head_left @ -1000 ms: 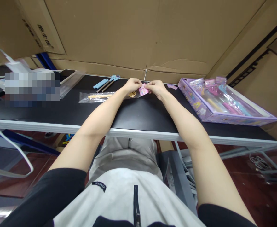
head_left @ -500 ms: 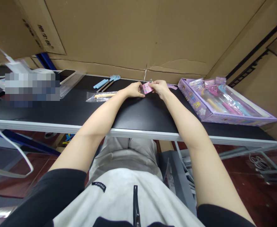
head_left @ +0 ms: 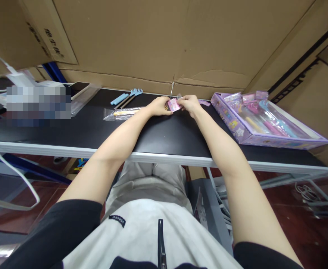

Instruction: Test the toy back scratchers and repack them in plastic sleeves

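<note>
The right hand (head_left: 191, 104) has fingers and thumb pinched on the right edge of a pink card (head_left: 174, 105), toward the far side of the black table (head_left: 164, 138). The left hand (head_left: 158, 106) curves half open at the card's left, over a bagged yellow tool (head_left: 124, 112); its grip I cannot tell. Farther left lie 2 claw-headed rods (head_left: 130, 98).
</note>
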Motion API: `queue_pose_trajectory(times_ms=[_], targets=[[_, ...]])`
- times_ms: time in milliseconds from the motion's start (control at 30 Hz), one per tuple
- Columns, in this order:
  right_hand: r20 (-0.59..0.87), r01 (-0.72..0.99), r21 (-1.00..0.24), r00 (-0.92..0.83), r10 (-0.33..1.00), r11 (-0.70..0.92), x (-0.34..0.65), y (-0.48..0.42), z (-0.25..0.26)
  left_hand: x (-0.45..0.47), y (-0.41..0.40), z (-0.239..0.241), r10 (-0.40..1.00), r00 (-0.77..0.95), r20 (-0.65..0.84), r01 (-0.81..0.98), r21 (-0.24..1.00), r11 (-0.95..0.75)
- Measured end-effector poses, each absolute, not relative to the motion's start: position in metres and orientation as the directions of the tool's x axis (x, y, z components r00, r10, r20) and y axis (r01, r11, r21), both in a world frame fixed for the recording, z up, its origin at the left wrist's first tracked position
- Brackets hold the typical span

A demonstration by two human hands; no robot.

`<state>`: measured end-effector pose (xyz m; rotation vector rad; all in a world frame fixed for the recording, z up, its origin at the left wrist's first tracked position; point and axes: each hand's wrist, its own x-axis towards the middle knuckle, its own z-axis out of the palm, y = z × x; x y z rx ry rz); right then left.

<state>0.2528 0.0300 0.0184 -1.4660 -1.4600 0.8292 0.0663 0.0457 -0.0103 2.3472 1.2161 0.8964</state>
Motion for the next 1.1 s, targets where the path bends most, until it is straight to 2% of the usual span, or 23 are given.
queue_pose_trajectory(times_ms=[200, 300, 433, 533, 633, 767, 900, 1100], targets=[[0.351, 0.608, -0.748, 0.025, 0.936, 0.264, 0.252, 0.028, 0.016, 0.069, 0.044, -0.009, 0.815, 0.43, 0.389, 0.599, 0.552, -0.58], [0.391, 0.645, -0.701, -0.011, 0.921, 0.305, 0.25, 0.024, 0.019, 0.068, 0.043, -0.009, 0.823, 0.424, 0.378, 0.638, 0.519, -0.568], [0.351, 0.555, -0.783, 0.024, 0.936, 0.28, 0.249, 0.026, 0.02, 0.067, 0.042, -0.007, 0.828, 0.398, 0.395, 0.616, 0.553, -0.561], [0.239, 0.508, -0.844, 0.067, 0.969, 0.173, 0.248, 0.026, 0.02, 0.067, 0.042, -0.007, 0.839, 0.373, 0.396, 0.61, 0.577, -0.543], [0.161, 0.516, -0.849, 0.053, 0.985, 0.111, 0.247, 0.024, 0.02, 0.068, 0.042, -0.008, 0.856, 0.341, 0.387, 0.64, 0.572, -0.514], [0.184, 0.517, -0.843, 0.017, 0.983, 0.149, 0.249, 0.025, 0.019, 0.068, 0.038, -0.006, 0.864, 0.341, 0.371, 0.665, 0.555, -0.5], [0.224, 0.56, -0.81, 0.024, 0.974, 0.172, 0.252, 0.029, 0.019, 0.062, 0.03, 0.011, 0.904, 0.351, 0.243, 0.687, 0.589, -0.425], [0.29, 0.627, -0.754, 0.05, 0.956, 0.196, 0.257, 0.036, 0.019, 0.041, 0.021, 0.047, 0.973, 0.227, -0.05, 0.807, 0.569, -0.159]])
